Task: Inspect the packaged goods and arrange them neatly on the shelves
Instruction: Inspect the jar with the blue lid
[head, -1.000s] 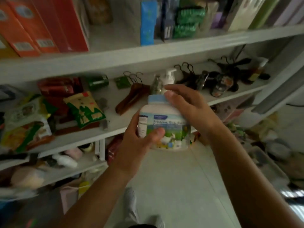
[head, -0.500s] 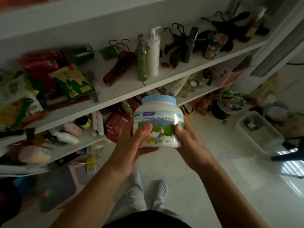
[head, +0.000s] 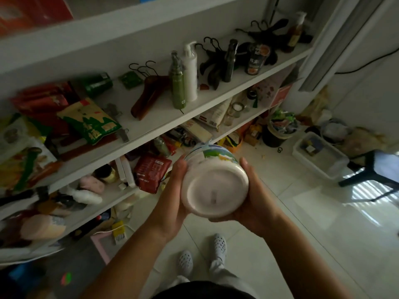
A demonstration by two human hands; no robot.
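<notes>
Before cluttered white shelves, over tiled floor, a white labelled jar is held tipped, base towards the camera, clasped by left hand and right hand, fingers curled round its sides. If the smooth wall slips, it could be dropped.
</notes>
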